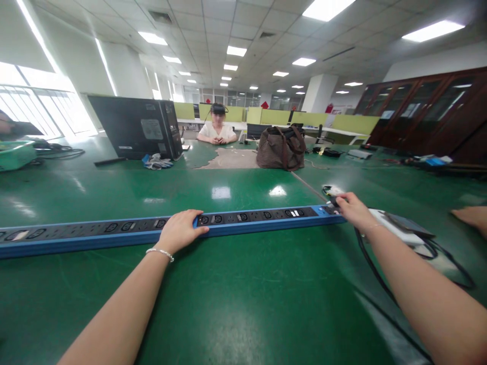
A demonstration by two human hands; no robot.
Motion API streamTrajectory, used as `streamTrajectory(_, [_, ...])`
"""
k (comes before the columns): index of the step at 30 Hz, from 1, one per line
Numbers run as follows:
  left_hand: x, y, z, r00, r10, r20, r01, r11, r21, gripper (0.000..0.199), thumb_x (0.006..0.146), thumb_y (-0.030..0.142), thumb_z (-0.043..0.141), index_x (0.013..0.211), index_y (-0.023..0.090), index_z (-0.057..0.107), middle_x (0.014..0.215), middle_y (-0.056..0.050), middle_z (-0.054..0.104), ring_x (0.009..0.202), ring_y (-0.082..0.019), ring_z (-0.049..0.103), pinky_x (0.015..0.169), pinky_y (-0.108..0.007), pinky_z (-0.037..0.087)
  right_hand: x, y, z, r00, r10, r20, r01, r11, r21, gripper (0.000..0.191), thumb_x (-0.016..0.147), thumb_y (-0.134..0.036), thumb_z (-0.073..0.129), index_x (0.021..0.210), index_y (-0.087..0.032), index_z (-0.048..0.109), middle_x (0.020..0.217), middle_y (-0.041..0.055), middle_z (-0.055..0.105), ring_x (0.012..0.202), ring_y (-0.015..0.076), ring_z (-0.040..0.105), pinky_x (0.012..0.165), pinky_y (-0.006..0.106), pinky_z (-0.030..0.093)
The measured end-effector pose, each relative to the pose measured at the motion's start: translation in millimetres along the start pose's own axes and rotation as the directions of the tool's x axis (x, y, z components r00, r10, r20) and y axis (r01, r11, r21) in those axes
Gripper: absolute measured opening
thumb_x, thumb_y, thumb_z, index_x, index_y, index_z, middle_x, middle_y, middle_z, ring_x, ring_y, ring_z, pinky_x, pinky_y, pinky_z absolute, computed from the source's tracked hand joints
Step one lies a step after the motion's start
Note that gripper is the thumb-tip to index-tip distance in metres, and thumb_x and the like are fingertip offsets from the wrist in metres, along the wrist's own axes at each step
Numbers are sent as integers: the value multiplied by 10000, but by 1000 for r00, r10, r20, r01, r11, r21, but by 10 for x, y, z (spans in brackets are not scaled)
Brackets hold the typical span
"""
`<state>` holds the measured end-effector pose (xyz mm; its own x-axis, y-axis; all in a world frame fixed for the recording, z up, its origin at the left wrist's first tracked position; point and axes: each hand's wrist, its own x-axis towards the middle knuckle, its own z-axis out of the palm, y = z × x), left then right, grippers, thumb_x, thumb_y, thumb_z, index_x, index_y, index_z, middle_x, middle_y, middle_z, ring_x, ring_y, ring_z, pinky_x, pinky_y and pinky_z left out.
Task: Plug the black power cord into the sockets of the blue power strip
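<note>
A long blue power strip [243, 219] with a black socket face lies across the green table, running out of the left edge. My left hand [181, 229], a bracelet at its wrist, is laid over the strip near its visible middle, thumb on the near side and fingers across the top. At the strip's right end, my right hand [352, 209] pinches a small black plug [333, 201], mostly covered by the fingers. Under the right forearm a black cable [375, 268] runs toward the lower right; whether it joins the plug is hidden.
Right of my forearm sit a white device [399, 228] and another person's hand [472, 218]. Farther back are a black computer case [137, 126], gloves [157, 161], a brown bag [281, 148] and a seated person [216, 129]. A green basket [15, 155] stands left.
</note>
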<state>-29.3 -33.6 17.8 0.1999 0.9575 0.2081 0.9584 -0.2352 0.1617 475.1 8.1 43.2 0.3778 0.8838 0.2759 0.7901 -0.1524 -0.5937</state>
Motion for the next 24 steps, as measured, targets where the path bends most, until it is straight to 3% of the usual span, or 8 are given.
streamTrajectory(3, [2,-9,13,1000,2,0,-2,1000,7,626,780,576,458,1241,157,525,1254,-93,572,1139,-252,519,995,-371,359,-123,-180,96,995,37,88,-39,999,15,343,831,-383,392,1079,-196,537,803,49,620,651,161,577,562,261,460])
streamTrajectory(10, [5,-15,25,1000,8,-8,-8,1000,14,628,777,581,458,1238,160,528,1249,-90,575,1135,-246,521,993,-366,361,-225,-355,291,988,-66,142,104,953,-285,308,844,-365,372,1020,-214,575,967,76,658,869,205,603,740,282,430])
streamTrajectory(24, [16,-21,29,1000,8,-3,-8,1000,4,634,765,588,463,1230,163,532,1242,-89,579,1136,-248,520,990,-366,360,-269,-536,271,978,50,200,52,880,-471,378,873,-376,289,1112,-204,526,946,126,654,829,242,614,728,328,419])
